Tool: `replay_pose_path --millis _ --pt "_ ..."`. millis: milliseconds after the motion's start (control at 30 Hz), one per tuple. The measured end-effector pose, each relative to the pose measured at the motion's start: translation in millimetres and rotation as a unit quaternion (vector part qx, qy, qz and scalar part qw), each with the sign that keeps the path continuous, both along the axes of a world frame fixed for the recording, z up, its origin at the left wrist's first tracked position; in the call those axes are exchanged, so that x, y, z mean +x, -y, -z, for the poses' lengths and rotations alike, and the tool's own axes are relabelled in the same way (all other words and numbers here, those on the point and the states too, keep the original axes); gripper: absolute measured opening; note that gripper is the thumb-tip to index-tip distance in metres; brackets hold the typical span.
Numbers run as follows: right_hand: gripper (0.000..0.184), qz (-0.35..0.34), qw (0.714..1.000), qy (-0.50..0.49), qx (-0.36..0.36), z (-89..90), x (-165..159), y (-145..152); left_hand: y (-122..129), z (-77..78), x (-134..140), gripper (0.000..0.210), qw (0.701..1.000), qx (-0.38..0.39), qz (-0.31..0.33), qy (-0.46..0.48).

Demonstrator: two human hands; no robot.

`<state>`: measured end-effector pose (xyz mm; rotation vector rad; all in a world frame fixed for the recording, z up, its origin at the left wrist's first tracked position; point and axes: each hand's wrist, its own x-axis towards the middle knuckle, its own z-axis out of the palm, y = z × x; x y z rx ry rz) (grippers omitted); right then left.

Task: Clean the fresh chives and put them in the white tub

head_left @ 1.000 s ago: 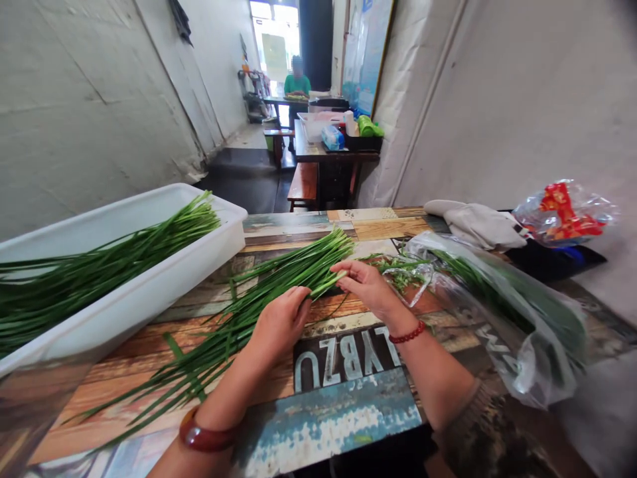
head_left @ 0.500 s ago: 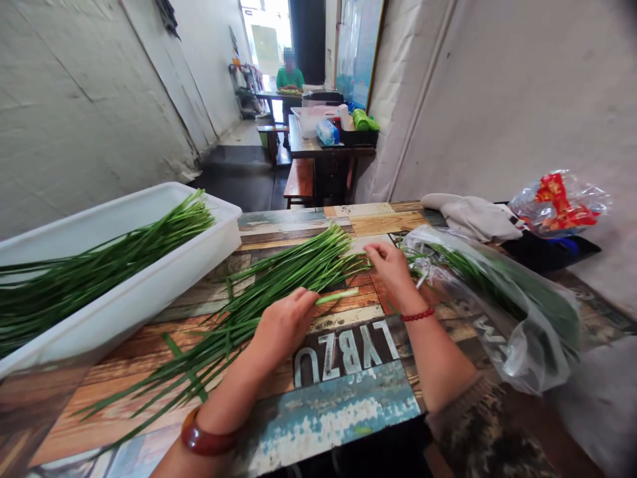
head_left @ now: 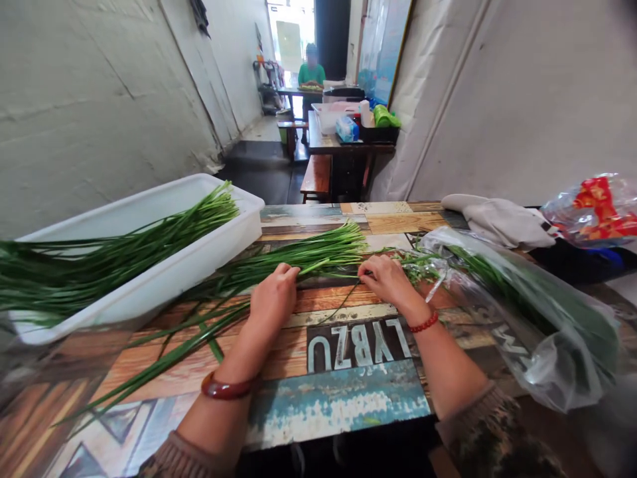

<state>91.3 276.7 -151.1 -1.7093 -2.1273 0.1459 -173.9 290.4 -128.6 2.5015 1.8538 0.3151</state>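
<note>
A loose bunch of garlic chives [head_left: 318, 249] lies across the table, pale stem ends pointing right. My left hand [head_left: 273, 295] is closed around a few chives beside the bunch, their long leaves trailing out to the lower left. Just right of the stem ends, my right hand [head_left: 385, 277] pinches a thin dark green blade, which hangs down to the left from the fingertips. Small green trimmings [head_left: 421, 267] are scattered past the right hand, next to a clear plastic bag [head_left: 562, 362] with more chives inside.
At the left stands a long white tub [head_left: 233, 229] holding chives. A pale cloth [head_left: 497, 222] and a red-printed plastic package [head_left: 594, 206] lie at the back right. Farther off, another table [head_left: 323, 143] holds containers, and a person in green [head_left: 312, 73] sits beyond it.
My left hand has drawn nearer the bunch, its chives now against the pile's near side. My right hand is lower and pinches a thin blade. The view has swung slightly left.
</note>
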Motion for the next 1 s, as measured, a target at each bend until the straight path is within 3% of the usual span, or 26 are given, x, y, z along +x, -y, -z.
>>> replay_pose_path --millis 133,233,400,567,667,800,1000 --pt "0.010 -0.031 0.994 -0.107 0.015 -7.4 -5 2 8 -6.2 3 0.027 0.989 0.083 0.007 0.120" --pt "0.012 -0.074 0.962 -0.261 -0.014 -12.2 -9 4 13 -7.7 7 0.026 0.975 0.110 0.036 0.192" --pt "0.015 -0.112 0.915 -0.380 -0.068 -14.2 -25 9 13 -6.9 11 0.021 0.958 0.056 0.106 0.261" --pt "0.011 -0.111 0.917 -0.381 -0.049 -15.4 -38 14 14 -2.5 17 0.017 0.960 -0.029 0.166 0.222" --pt "0.010 -0.093 0.920 -0.379 -0.032 -18.4 -41 14 16 -0.4 19 0.016 0.967 -0.054 0.156 0.194" --pt "0.010 -0.067 0.917 -0.392 -0.035 -16.7 -42 12 13 3.7 17 0.014 0.974 -0.030 0.109 0.198" --pt "0.013 -0.009 0.875 -0.483 -0.041 4.1 -34 0 8 10.3 14 0.016 0.969 -0.033 0.065 0.238"
